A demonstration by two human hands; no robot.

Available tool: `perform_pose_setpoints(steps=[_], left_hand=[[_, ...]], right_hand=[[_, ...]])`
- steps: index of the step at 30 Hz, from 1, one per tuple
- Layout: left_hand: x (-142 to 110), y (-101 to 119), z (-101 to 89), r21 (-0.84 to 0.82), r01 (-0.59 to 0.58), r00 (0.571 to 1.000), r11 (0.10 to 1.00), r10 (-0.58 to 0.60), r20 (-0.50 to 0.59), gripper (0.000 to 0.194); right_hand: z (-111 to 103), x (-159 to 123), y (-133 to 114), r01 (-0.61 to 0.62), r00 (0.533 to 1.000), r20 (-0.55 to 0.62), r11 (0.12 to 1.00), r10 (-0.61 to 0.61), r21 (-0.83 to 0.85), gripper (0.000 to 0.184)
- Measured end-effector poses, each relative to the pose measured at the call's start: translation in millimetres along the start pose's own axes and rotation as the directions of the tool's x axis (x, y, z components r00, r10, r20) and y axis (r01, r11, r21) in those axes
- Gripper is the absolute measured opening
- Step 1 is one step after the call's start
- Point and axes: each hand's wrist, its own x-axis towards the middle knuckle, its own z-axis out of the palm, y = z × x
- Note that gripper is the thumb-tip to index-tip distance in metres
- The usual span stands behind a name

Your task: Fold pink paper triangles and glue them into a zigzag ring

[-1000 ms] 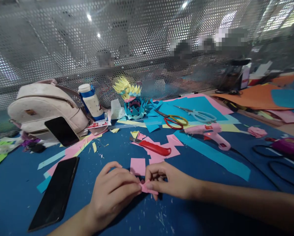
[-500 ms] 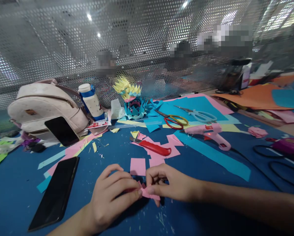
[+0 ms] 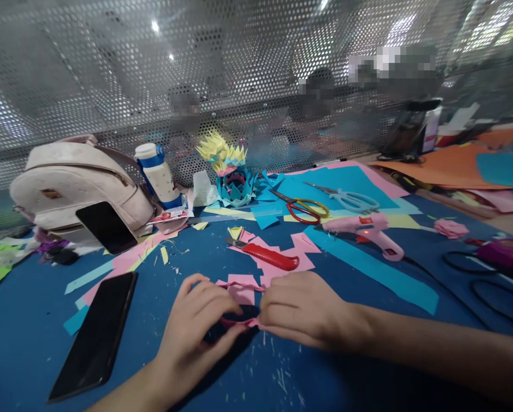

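Between both hands, just above the table, is a loop-like strip of folded pink paper. My left hand has its fingers curled around the left side of the paper, pinching it at the near edge. On the other side, my right hand is closed on the right end, its fingertips mostly hidden. A pink paper square lies on the table behind the loop. Beyond it, a red utility knife with its blade out rests on pink paper scraps.
A pink glue gun with a lit red light lies right, its cord trailing. Two pairs of scissors lie behind. A phone is at left. Farther back are a backpack, a bottle and a paper craft.
My right hand has turned over, back of the hand now facing up. The pink paper, bunched between the fingertips before, now shows as a wider loop.
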Motion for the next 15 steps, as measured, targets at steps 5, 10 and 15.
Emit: perform_pose_setpoints(steps=[5,10,15], left_hand=[[-4.2,-2.9,7.8,0.124,-0.078,0.997,0.989,0.081,-0.014,0.009],[-10.3,-3.7,11.2,0.325,-0.173,0.982,0.930,0.188,-0.018,0.017],[-10.3,0.1,11.3,0.416,-0.232,0.965,0.879,0.263,-0.017,0.030]], right_hand=[[1.1,0.9,-2.4,0.107,0.994,0.002,0.965,-0.109,-0.239,0.024],[5.2,4.2,-2.3,0.126,0.991,-0.009,0.949,-0.134,-0.290,0.022],[11.0,3.7,-3.1,0.103,0.991,-0.053,0.944,-0.126,-0.314,0.022]])
